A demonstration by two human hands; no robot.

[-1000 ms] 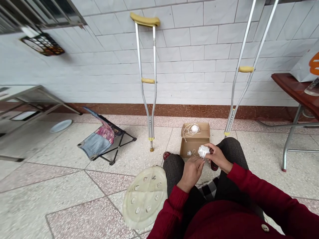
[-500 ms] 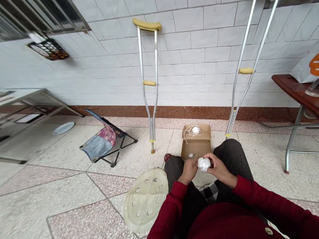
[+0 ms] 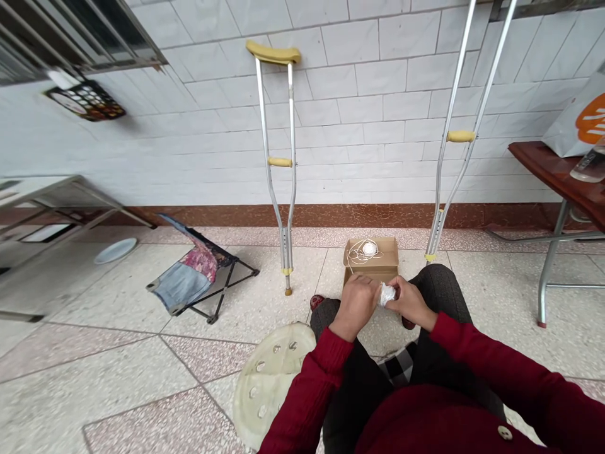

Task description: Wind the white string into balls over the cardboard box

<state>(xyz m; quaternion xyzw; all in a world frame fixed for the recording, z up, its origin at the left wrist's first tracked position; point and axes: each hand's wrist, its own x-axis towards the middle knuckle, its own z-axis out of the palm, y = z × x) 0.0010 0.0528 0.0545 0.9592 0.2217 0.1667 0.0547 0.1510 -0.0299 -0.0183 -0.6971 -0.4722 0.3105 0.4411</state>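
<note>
A small, crinkled white bundle is held above my lap, between my knees. My right hand grips its right side with the fingers closed. My left hand is closed against its left edge, knuckles up, and the fingertips are hidden. Just beyond my hands, an open cardboard box stands on the floor. A ball of white cord with loose loops lies in its far part. My hands cover much of the box's near part.
One crutch leans on the tiled wall left of the box, another crutch to its right. A folding chair stands at left. A pale round stool top is by my left leg. A red-brown table is at right.
My left hand has risen and turned over beside the bundle, now covering part of the box. My right hand and the bundle have shifted slightly up. The view has moved a little.
</note>
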